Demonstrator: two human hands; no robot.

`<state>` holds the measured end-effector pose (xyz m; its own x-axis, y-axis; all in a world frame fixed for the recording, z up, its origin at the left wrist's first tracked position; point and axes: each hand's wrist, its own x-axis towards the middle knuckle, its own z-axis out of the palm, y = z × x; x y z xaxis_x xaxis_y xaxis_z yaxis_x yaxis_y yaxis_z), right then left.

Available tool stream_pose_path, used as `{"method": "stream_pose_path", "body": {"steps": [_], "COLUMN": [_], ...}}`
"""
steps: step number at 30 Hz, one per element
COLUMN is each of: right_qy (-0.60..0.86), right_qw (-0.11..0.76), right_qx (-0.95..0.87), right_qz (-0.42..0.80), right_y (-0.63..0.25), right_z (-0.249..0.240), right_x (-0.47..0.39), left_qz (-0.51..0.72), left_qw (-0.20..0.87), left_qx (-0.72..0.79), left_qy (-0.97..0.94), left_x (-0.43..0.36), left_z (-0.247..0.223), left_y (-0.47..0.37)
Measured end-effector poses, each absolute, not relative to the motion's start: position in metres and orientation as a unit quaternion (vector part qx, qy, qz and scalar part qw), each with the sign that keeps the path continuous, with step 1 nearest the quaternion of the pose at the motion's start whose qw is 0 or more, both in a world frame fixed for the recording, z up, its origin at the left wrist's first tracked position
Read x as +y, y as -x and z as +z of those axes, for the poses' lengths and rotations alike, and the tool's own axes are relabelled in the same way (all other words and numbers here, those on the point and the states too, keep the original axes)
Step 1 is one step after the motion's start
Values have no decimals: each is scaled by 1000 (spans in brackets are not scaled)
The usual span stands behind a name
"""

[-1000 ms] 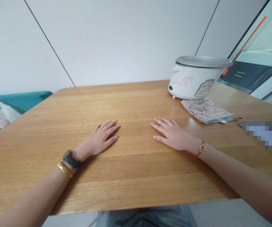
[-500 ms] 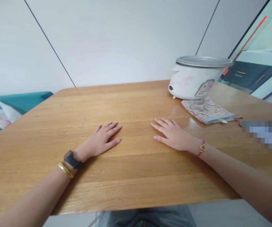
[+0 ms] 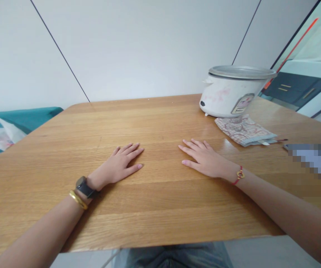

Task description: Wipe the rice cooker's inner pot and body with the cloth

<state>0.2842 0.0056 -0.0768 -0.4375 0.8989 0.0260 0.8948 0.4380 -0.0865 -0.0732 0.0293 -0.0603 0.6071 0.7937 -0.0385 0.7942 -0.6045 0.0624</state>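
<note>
My left hand (image 3: 120, 163) lies flat on the wooden table (image 3: 160, 208), palm down with its fingers spread. A dark watch (image 3: 85, 187) and a gold bangle (image 3: 78, 200) circle that wrist. Opposite it, my right hand (image 3: 202, 159) also rests palm down, fingers apart and holding nothing. Its wrist wears a red cord bracelet (image 3: 240, 174) with a gold ring. Nearest to the right hand is a folded patterned cloth (image 3: 244, 130), a little beyond it and to the right, not touched.
A white rice cooker (image 3: 230, 93) with a grey lid stands at the back right, just behind the cloth. At the right edge lies a pixelated flat object (image 3: 317, 160). A white plastic bag (image 3: 4, 136) sits on something teal (image 3: 43, 116) left of the table.
Both hands stay in place on the table. The whole view has shifted only very slightly.
</note>
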Motion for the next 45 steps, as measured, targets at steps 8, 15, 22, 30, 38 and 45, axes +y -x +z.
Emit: {"method": "stream_pose_path", "body": {"steps": [8, 15, 22, 30, 38, 45], "right_qy": [525, 526, 526, 525, 525, 523], "right_qw": [43, 40, 40, 44, 37, 38], "right_qx": [-850, -849, -849, -850, -850, -851], "right_qz": [25, 28, 28, 25, 30, 29], "right_y": [-285, -284, -284, -285, -284, -285], "right_z": [-79, -77, -77, -79, -77, -78], "right_x": [6, 6, 6, 7, 6, 7], "left_qz": [0, -2, -1, 3, -14, 1], "left_qw": [10, -18, -6, 19, 28, 28], "left_qx": [430, 414, 419, 433, 442, 430], "left_qy": [-903, -910, -908, -901, -896, -902], "left_x": [29, 28, 27, 29, 29, 30], "left_z": [-58, -57, -57, -62, -61, -63], "left_y": [74, 74, 73, 75, 74, 75]}}
